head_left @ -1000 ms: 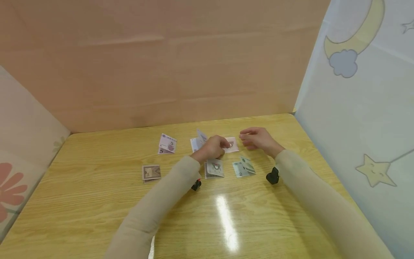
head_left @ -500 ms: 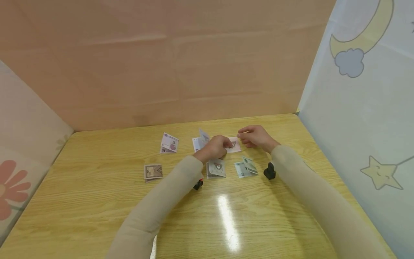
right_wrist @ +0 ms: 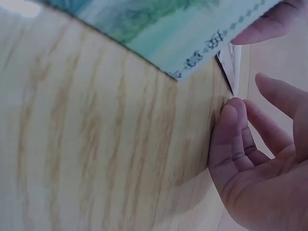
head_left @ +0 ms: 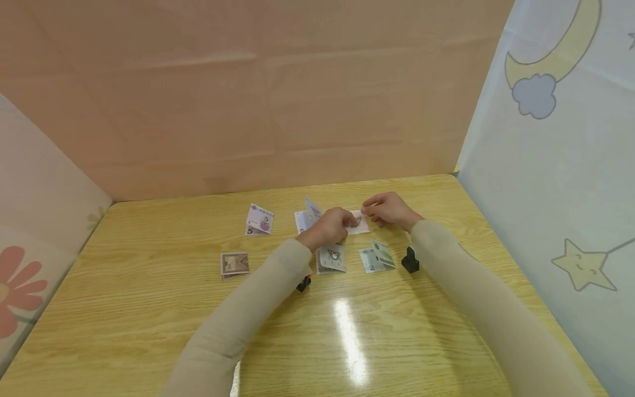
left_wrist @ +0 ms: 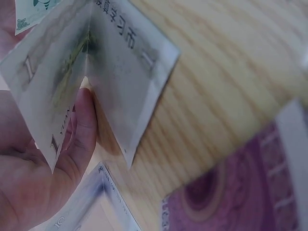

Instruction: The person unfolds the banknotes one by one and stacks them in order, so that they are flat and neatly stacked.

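Lying nearest: folded grey note (left_wrist: 130, 86), "1 YUAN"; folded green note (head_left: 371, 261), "2", at five o'clock from pink note (head_left: 361, 225). Pink note flat between hands, lower edge roughly nine-to-three, long axis unclear. Left hand (head_left: 327, 225) on it, pinch can't tell; right hand (head_left: 389, 211) half-open, tips at its two-o'clock corner. Folded purple note (head_left: 260, 219), "5", nine o'clock.

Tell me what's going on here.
A person has both hands at a pale pink note on a wooden table. The left hand rests its fingertips on the note; the right hand is at its right edge. Folded notes stand partly open around them: a purple 5, a brown note and a green note among them.
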`<state>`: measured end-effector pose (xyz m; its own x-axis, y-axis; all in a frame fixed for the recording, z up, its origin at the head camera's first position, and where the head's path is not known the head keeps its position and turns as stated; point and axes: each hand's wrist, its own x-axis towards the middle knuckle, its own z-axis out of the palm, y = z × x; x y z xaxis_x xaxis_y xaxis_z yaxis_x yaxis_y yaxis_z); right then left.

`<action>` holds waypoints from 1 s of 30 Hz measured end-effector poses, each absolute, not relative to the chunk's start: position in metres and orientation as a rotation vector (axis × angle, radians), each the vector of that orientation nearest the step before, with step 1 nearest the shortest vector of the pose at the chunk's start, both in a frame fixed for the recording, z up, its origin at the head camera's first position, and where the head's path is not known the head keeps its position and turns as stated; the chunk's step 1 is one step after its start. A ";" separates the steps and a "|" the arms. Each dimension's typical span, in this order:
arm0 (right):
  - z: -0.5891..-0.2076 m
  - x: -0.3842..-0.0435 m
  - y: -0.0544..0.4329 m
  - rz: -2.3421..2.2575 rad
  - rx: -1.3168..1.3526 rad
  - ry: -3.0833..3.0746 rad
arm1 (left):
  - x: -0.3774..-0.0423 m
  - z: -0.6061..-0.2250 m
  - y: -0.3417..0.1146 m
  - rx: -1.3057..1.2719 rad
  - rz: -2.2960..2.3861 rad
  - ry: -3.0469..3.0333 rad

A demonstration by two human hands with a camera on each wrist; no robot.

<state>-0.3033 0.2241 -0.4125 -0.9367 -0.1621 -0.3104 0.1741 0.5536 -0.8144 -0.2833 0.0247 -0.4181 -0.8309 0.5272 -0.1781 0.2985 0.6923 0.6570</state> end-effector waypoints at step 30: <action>-0.413 -0.306 0.215 -1.275 0.029 2.530 | -0.282 -0.417 0.025 0.671 0.908 2.560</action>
